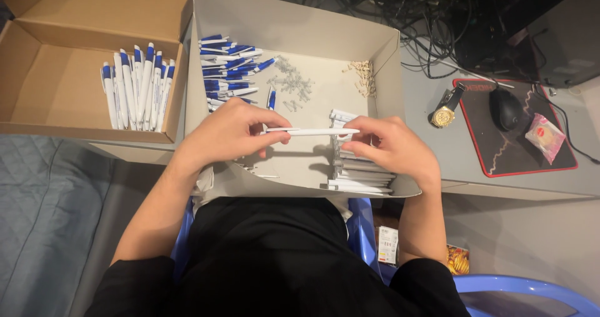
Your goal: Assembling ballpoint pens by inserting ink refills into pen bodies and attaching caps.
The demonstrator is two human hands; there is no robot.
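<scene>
My left hand (228, 132) and my right hand (390, 145) together hold a white pen barrel (312, 131) level above a grey cardboard tray (294, 26). The left fingers pinch its left end, the right fingers its right end. Under the right hand lies a stack of white pen barrels (359, 173). Blue and white pen parts (228, 70) are piled at the tray's back left. Small clear pieces (290, 82) and tiny beige bits (364, 76) lie at the back.
A brown cardboard box (37, 92) at the left holds a row of finished blue and white pens (137, 89). On the desk at the right lie a gold wristwatch (445, 112), a black mouse (506, 107) on a red-edged pad (500, 161), and a pink packet (545, 135). Cables (431, 29) tangle behind.
</scene>
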